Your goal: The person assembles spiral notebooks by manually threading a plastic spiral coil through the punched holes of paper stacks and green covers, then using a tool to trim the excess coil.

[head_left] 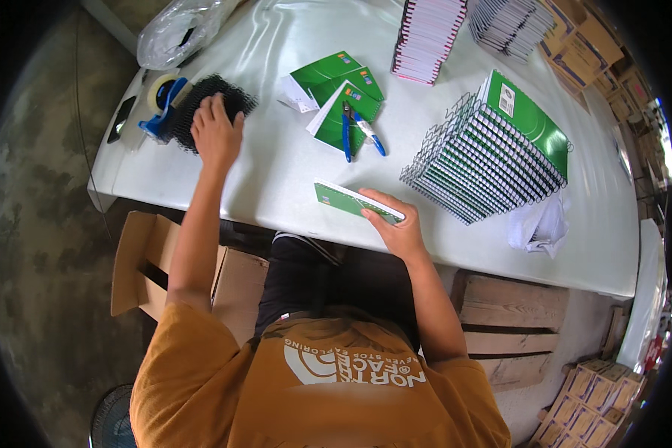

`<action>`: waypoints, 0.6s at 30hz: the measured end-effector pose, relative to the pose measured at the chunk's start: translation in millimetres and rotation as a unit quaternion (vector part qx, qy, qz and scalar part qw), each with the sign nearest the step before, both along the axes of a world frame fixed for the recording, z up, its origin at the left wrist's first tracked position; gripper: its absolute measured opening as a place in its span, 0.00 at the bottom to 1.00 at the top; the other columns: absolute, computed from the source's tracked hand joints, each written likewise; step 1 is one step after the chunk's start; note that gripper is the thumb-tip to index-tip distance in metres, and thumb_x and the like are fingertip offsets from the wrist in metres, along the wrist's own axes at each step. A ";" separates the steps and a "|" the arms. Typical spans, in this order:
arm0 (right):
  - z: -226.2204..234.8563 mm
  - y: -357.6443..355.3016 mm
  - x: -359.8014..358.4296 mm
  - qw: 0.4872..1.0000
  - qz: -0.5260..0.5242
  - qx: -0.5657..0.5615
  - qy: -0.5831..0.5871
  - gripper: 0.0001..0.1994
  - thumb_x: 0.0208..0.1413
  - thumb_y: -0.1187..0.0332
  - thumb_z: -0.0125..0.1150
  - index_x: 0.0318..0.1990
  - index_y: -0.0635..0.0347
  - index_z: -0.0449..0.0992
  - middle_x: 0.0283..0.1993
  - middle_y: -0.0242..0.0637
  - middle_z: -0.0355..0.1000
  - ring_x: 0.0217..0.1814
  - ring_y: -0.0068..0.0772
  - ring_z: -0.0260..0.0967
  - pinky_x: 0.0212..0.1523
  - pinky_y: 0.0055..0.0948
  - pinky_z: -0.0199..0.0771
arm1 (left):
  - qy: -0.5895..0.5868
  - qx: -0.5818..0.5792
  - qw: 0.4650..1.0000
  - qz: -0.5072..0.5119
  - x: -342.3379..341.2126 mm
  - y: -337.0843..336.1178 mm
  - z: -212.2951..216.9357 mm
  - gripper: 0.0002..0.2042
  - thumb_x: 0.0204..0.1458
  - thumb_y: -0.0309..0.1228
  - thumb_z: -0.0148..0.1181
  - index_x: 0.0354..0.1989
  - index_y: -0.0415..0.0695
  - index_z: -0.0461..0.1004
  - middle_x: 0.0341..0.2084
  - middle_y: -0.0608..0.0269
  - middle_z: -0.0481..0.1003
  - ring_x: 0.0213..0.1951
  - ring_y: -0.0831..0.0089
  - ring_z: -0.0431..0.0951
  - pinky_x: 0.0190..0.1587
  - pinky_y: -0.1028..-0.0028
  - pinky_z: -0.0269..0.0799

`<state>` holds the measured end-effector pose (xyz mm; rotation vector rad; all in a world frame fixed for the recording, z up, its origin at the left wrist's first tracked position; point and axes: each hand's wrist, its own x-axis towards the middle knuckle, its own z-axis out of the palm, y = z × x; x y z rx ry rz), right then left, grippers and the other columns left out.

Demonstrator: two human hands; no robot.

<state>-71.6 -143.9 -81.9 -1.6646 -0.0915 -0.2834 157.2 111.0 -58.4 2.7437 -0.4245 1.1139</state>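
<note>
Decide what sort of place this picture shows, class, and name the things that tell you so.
Probably a small notebook-binding workshop: a stack of green spiral notebooks on a white table, a pile of black binding coils under the left hand, and cardboard cartons stacked around.

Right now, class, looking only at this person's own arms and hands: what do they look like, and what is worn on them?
Both forearms are bare from above the elbow down. The left hand and right hand wear no gloves, and no watch, ring or bracelet shows. The only covering is the short sleeves of an orange-brown T-shirt with white lettering and a white emblem across it, ending at the upper arms.
</note>
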 end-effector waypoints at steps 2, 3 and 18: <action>3.5 1.5 1.2 1.000 0.012 -0.004 -0.023 0.18 0.49 0.80 0.58 0.50 0.65 0.72 0.47 0.40 0.74 0.47 0.25 0.70 0.49 0.23 0.68 | 0.042 0.068 0.993 0.086 20.3 20.5 -8.6 0.25 0.52 0.46 0.52 0.55 0.46 0.63 0.47 0.54 0.67 0.49 0.56 0.66 0.49 0.57 0.61; -2.5 -3.3 0.8 0.999 0.018 -0.013 -0.038 0.18 0.49 0.80 0.58 0.50 0.65 0.72 0.48 0.40 0.73 0.48 0.26 0.70 0.50 0.23 0.67 | 0.113 0.089 0.985 0.095 17.4 11.2 -10.6 0.25 0.52 0.46 0.52 0.55 0.47 0.63 0.46 0.54 0.67 0.48 0.57 0.67 0.47 0.58 0.62; 2.2 -10.4 -4.6 0.998 0.051 0.040 -0.014 0.15 0.54 0.77 0.53 0.51 0.66 0.71 0.49 0.39 0.72 0.52 0.24 0.66 0.54 0.24 0.63 | 0.055 0.073 0.996 -0.005 -36.1 -17.2 -2.8 0.12 0.51 0.42 0.55 0.40 0.54 0.78 0.45 0.66 0.69 0.45 0.64 0.68 0.45 0.63 0.63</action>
